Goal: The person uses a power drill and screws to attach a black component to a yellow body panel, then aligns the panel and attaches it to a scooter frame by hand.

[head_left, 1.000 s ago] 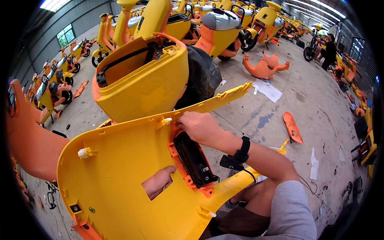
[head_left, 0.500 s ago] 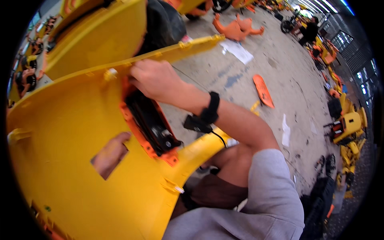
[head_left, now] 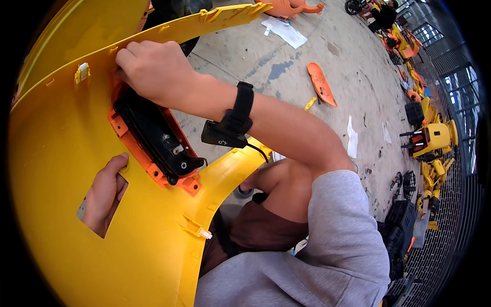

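A large curved yellow plastic panel (head_left: 153,245) spans the left side, its ribbed inner face toward me. Against that face lies an orange frame (head_left: 120,130) around a glossy black housing (head_left: 162,147). My right hand (head_left: 156,71) curls closed over the frame's upper end, close to the panel's far edge; its fingertips are hidden. Behind the panel, my left hand (head_left: 105,197) shows through a rectangular cutout. Its thumb hooks over the cutout's edge onto the inner face, gripping the panel; the other fingers are mostly out of sight.
On the concrete floor lie a curved orange piece (head_left: 321,84), white paper (head_left: 286,31) and scraps. An orange shell (head_left: 289,7) sits at the far side. Yellow and black vehicle parts (head_left: 434,140) line the right wall. A person (head_left: 383,16) sits in the far distance.
The panel, frame and both hands have shifted left and slightly up in the picture, and the background has shifted too. My right hand stays at the frame's upper end.
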A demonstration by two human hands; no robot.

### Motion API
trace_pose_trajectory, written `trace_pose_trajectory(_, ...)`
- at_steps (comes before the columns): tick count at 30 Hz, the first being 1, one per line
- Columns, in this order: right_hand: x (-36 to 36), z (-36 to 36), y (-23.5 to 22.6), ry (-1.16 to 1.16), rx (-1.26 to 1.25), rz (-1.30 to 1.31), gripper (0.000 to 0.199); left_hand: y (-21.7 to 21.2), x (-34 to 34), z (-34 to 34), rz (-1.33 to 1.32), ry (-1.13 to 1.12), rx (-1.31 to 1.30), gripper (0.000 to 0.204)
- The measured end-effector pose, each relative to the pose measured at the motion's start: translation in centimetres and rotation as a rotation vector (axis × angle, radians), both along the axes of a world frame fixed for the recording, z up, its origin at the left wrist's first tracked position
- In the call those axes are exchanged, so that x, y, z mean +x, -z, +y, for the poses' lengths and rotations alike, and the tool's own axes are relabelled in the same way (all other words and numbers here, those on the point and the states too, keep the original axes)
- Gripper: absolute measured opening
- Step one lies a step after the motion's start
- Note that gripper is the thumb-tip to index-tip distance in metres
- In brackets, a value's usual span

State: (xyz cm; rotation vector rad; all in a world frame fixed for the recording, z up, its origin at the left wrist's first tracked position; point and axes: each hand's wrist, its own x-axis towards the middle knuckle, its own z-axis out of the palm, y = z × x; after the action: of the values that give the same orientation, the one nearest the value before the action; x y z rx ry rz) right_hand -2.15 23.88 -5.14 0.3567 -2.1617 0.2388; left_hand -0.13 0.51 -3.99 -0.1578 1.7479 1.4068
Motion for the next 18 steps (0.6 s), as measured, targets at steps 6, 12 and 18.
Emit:
trace_pose_trajectory(6,-0.1,0.6,0.4,-0.09,0.038,0.088,0.008,0.7,-0.3,-0.8,0.007,0.016,0.048,0.034)
trace_pose_trajectory(12,0.0,0.3,0.2,-0.004,0.091,0.05,0.008,1.2,-0.3,-0.9,0.041,-0.011,0.036,0.045)
trace_pose_trajectory(18,0.6,0.4,0.0,0.083,-0.028,-0.024,0.022,0.2,0.2,-0.4,0.042,-0.061,-0.006,0.036)
